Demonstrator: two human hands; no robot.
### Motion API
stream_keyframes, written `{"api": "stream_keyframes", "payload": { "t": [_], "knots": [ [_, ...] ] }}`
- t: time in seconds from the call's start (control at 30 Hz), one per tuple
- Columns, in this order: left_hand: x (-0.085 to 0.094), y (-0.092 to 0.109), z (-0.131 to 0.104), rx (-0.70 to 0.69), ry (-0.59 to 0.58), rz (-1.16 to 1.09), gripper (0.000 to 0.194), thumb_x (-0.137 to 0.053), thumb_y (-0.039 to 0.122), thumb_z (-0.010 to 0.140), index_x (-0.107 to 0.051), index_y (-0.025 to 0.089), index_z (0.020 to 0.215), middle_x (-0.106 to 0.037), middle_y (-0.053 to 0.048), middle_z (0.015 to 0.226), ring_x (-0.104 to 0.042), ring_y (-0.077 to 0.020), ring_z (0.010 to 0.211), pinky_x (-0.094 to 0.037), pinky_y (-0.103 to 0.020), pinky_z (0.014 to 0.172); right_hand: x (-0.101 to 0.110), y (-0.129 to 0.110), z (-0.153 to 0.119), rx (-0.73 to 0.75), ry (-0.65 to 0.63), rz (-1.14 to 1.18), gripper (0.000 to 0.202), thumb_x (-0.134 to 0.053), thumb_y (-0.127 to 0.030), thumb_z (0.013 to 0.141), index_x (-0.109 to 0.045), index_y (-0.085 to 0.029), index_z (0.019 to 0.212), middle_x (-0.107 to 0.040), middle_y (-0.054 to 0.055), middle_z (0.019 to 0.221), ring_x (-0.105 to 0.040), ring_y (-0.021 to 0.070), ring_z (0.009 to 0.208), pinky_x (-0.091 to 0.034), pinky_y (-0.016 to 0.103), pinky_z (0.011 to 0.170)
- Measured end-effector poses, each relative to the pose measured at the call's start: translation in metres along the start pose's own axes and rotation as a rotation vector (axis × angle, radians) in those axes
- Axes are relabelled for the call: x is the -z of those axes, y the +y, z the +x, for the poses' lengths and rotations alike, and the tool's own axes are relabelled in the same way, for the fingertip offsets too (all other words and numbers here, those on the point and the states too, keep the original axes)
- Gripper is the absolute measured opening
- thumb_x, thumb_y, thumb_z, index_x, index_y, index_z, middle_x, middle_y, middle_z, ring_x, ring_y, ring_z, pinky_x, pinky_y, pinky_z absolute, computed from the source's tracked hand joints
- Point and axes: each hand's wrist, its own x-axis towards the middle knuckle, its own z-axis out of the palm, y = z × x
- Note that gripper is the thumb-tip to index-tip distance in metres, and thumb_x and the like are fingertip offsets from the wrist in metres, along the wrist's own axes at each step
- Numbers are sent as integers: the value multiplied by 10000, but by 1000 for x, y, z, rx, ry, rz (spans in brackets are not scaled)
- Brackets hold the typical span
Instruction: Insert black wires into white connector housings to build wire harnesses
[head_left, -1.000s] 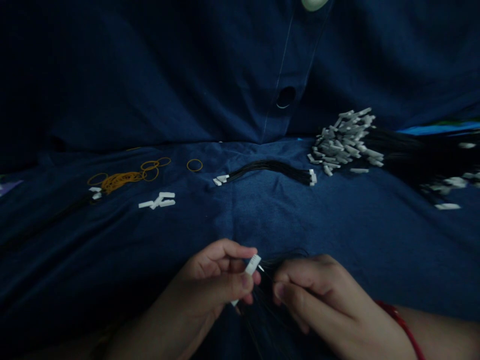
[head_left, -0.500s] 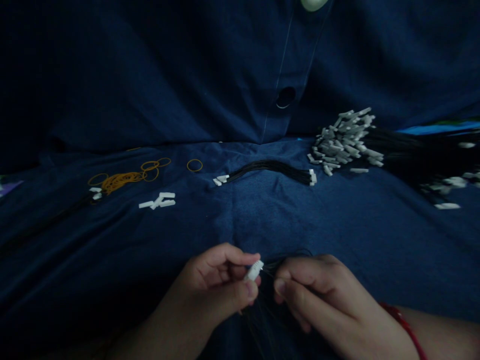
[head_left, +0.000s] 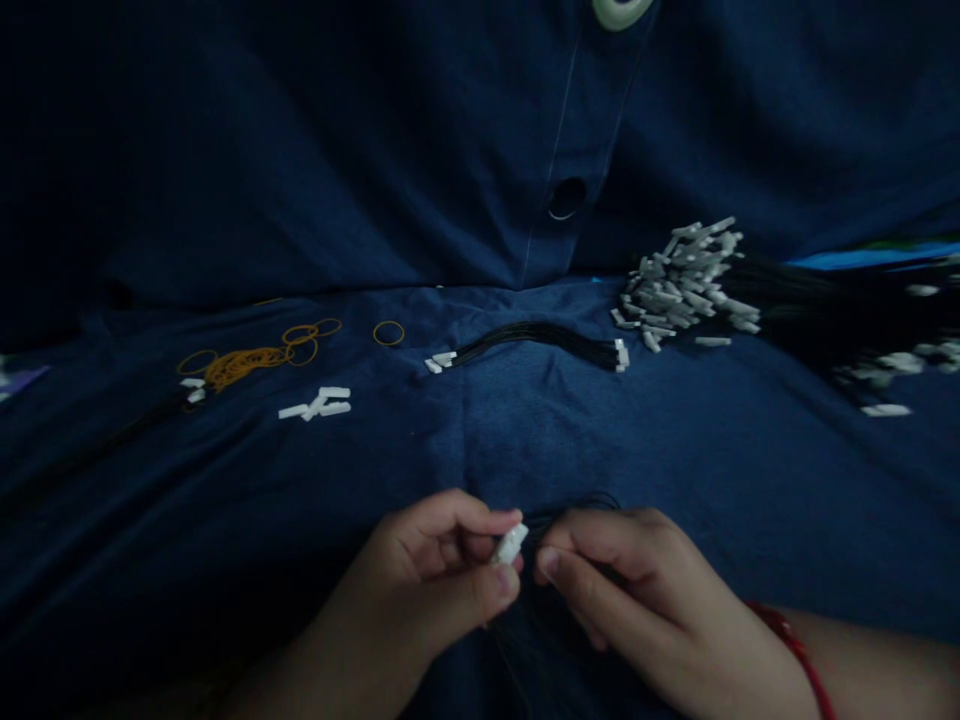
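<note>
Between thumb and fingertips, my left hand pinches a small white plastic connector. Just to its right, my right hand is closed in a pinch on thin dark wires, its fingertips close to the connector's end. Some of the wires loop up behind the right hand, and others hang dimly below both hands. Whether a wire sits inside the connector cannot be made out. Beyond the hands lies a bundle of black wires with white connectors at both ends.
At the right lies a big heap of black wires with white connectors. Left of the middle are several loose white connectors and a pile of orange rubber bands. Dark blue cloth covers the surface and rises behind it.
My right hand has moved slightly left, bringing its fingertips nearer the connector. The connector has turned a little in my left fingers.
</note>
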Motion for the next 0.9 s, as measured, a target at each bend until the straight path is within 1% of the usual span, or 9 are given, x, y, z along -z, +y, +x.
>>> {"api": "stream_keyframes", "payload": {
  "t": [0.17, 0.23, 0.3, 0.37, 0.5, 0.63, 0.77, 0.83, 0.9],
  "knots": [
    [-2, 2, -2, -39, 85, 11, 203, -653, 163, 659, -633, 160, 861, -633, -11, 715, -541, -89, 629, -403, -198, 579, 23, 0, 2, 306, 112, -389, 109, -448, -149, 846, -552, -143, 814, -559, -6, 652, -496, 84, 562, -338, 214, 550],
    [-2, 2, -1, -49, 115, 33, 205, -645, 168, 673, -626, 159, 877, -626, -4, 709, -539, -87, 624, -402, -198, 575, 32, -2, 3, 350, 187, -533, 78, -494, -171, 826, -550, -153, 876, -574, 12, 726, -514, 112, 639, -367, 232, 600],
    [-1, 3, -1, -55, 102, 57, 200, -642, 172, 687, -619, 156, 885, -616, 3, 699, -534, -85, 624, -402, -198, 580, 33, -6, 3, 281, 199, -561, 188, -539, -193, 792, -540, -173, 979, -576, 36, 874, -526, 147, 794, -402, 260, 703],
    [0, 2, -1, -57, 47, 72, 197, -646, 177, 698, -612, 151, 890, -624, -3, 730, -544, -88, 664, -410, -200, 617, 28, -8, 4, 177, 136, -474, 290, -546, -195, 781, -509, -189, 1068, -563, 43, 979, -516, 163, 909, -409, 282, 787],
    [1, 2, -1, -63, -66, 95, 293, -649, 197, 708, -563, 147, 984, -636, -33, 838, -563, -110, 732, -429, -225, 662, 16, -8, 8, 39, -28, -244, 154, -429, -146, 857, -575, -173, 895, -598, 10, 792, -553, 106, 699, -415, 208, 627],
    [2, 4, 1, -8, -69, 105, 376, -665, 205, 687, -506, 131, 1020, -637, -38, 808, -577, -122, 659, -444, -244, 600, 38, -1, 18, -93, -98, 8, 244, -392, -272, 899, -601, -159, 842, -548, -17, 620, -480, 60, 498, -361, 152, 457],
    [2, 6, 2, 35, -101, 97, 219, -680, 180, 656, -559, 110, 824, -638, -23, 674, -582, -116, 616, -443, -236, 606, 70, 13, 31, -140, 152, -12, 270, -430, -343, 876, -590, -126, 862, -517, -8, 602, -456, 72, 520, -347, 166, 476],
    [0, 6, 2, 48, -88, 108, 177, -674, 165, 648, -571, 108, 780, -648, -30, 678, -573, -102, 562, -443, -231, 578, 74, 18, 34, -154, 291, -64, 281, -393, -339, 890, -570, -123, 920, -535, 13, 672, -472, 92, 569, -349, 188, 507],
    [-2, 5, 2, 60, -64, 121, 156, -669, 160, 642, -575, 106, 755, -646, -27, 665, -553, -90, 495, -431, -221, 512, 66, 20, 31, -162, 375, -130, 270, -392, -331, 890, -546, -137, 997, -561, 32, 766, -501, 115, 636, -360, 213, 555]
  ]
}}
